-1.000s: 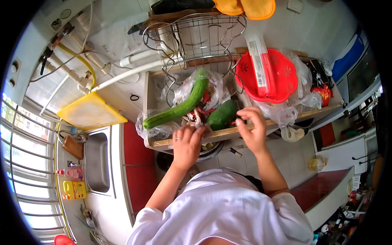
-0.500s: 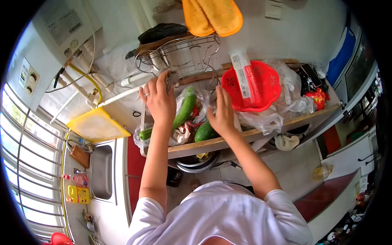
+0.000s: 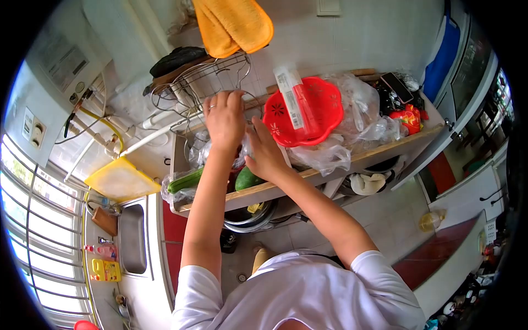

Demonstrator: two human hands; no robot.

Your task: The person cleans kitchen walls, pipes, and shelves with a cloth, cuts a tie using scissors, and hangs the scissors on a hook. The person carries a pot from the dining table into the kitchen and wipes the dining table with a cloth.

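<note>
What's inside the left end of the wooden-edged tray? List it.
A long green vegetable, a plumper green vegetable and crumpled clear plastic. The left forearm and right hand cover parts; what lies beneath is hidden.

i see a long green gourd point(image 3: 185, 181) lying aslant, partly hidden, on the wood-rimmed shelf point(image 3: 385, 152); to its right i make out a plump green vegetable point(image 3: 247, 180).
</note>
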